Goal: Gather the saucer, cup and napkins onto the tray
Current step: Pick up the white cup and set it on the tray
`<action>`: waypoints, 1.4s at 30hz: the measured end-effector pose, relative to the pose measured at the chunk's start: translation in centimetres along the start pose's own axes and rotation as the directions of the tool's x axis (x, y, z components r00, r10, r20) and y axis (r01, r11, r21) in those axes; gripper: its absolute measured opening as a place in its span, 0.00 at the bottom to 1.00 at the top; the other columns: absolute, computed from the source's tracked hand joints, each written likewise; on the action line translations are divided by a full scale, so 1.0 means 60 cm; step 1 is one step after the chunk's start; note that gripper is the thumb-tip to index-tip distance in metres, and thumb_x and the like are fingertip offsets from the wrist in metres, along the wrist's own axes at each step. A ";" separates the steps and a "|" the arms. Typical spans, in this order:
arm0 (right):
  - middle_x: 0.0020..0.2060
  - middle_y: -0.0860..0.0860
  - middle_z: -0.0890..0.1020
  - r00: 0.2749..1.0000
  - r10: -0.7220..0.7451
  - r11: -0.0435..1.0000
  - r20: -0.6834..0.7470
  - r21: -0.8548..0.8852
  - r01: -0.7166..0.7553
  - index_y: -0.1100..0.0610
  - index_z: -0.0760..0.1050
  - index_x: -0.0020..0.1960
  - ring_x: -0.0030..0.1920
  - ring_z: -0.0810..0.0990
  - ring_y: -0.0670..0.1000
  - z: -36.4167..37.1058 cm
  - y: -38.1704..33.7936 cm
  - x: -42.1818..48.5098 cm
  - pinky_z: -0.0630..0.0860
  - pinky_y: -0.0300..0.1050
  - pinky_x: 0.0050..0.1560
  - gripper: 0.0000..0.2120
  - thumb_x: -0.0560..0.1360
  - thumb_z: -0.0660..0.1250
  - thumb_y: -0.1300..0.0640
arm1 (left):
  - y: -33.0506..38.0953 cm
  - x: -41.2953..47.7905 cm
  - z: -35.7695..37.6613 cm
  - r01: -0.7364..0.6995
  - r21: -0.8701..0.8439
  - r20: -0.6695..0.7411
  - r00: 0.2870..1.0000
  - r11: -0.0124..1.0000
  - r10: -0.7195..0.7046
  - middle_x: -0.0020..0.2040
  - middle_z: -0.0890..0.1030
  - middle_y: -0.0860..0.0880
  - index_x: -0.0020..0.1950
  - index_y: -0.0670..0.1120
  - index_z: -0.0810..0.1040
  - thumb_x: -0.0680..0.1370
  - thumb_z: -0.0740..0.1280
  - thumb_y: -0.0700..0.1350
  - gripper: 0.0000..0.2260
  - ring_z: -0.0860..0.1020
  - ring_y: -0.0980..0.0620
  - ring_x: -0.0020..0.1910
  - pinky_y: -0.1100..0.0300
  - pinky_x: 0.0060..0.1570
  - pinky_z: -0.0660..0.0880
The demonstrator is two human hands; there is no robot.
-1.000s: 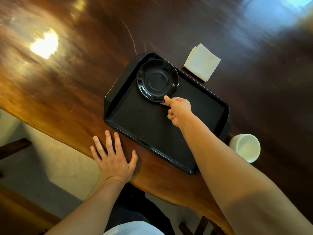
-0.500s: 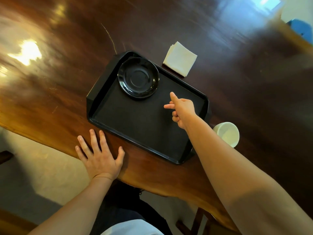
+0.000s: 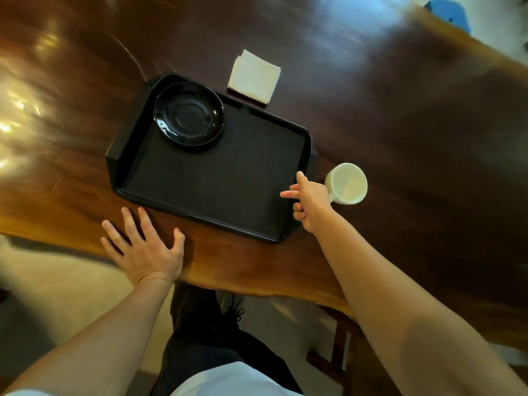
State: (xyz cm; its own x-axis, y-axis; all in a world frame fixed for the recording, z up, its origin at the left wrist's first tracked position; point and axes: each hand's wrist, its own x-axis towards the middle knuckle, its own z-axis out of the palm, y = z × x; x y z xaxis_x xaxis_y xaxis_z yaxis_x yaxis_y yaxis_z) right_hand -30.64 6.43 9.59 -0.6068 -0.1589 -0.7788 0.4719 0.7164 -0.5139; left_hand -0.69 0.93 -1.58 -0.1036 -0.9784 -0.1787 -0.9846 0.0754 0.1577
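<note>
A rectangular black plastic tray (image 3: 217,178) lies on the glossy dark wooden table (image 3: 400,115). A round black glossy saucer (image 3: 188,113) sits in the tray's 11 o'clock corner. A stack of square white paper napkins (image 3: 254,76) rests on the table at the tray's 12 o'clock, just beside its rim. A white ceramic cup (image 3: 347,183) stands on the table at the tray's 3 o'clock. The right hand (image 3: 310,201) is beside the cup, thumb and forefinger extended, holding nothing. The left hand (image 3: 145,247) lies flat, fingers spread, at the tray's 7 o'clock.
</note>
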 end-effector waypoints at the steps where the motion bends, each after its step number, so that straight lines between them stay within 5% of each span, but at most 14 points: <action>1: 0.49 0.55 0.86 1.000 0.011 1.000 0.001 0.010 -0.011 0.60 0.76 0.57 0.26 0.66 0.46 -0.008 0.008 -0.004 0.65 0.35 0.21 0.19 0.84 0.59 0.44 | 0.001 -0.001 -0.001 0.003 -0.005 -0.003 1.000 1.000 -0.003 0.84 0.57 0.39 0.83 0.44 0.60 0.78 0.64 0.63 0.38 0.49 0.32 0.83 0.34 0.79 0.46; 20: 0.53 0.56 0.84 0.969 0.157 0.969 -0.190 0.218 -0.115 0.56 0.74 0.62 0.30 0.72 0.46 -0.088 0.062 0.014 0.66 0.36 0.20 0.21 0.81 0.60 0.39 | 0.001 -0.003 0.001 -0.005 -0.051 -0.039 0.999 0.999 0.003 0.84 0.56 0.40 0.82 0.44 0.59 0.77 0.58 0.65 0.39 0.49 0.32 0.83 0.34 0.79 0.45; 31: 0.57 0.58 0.83 0.962 0.273 0.808 -0.017 0.546 -0.220 0.54 0.70 0.69 0.26 0.71 0.45 -0.101 0.059 0.059 0.68 0.34 0.22 0.24 0.81 0.61 0.39 | 0.001 -0.004 0.004 -0.008 -0.062 -0.053 0.999 0.998 0.004 0.84 0.56 0.40 0.82 0.44 0.59 0.77 0.57 0.64 0.39 0.49 0.32 0.83 0.34 0.79 0.46; 42: 0.52 0.58 0.79 0.957 0.287 0.763 0.033 0.597 -0.249 0.57 0.67 0.71 0.28 0.68 0.46 -0.108 0.058 0.078 0.65 0.35 0.20 0.20 0.84 0.56 0.49 | 0.000 -0.004 0.006 -0.009 -0.056 -0.050 0.999 0.998 0.006 0.84 0.55 0.40 0.83 0.44 0.57 0.78 0.57 0.64 0.39 0.48 0.32 0.83 0.33 0.79 0.45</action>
State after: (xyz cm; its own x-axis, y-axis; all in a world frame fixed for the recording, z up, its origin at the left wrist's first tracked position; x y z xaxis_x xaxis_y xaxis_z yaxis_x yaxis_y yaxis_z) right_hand -35.98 12.60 6.47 -0.4244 0.0311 -0.9049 0.8929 0.1806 -0.4125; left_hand -0.71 1.26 -1.88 -0.1025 -0.9863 -0.1293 -0.9742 0.0732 0.2136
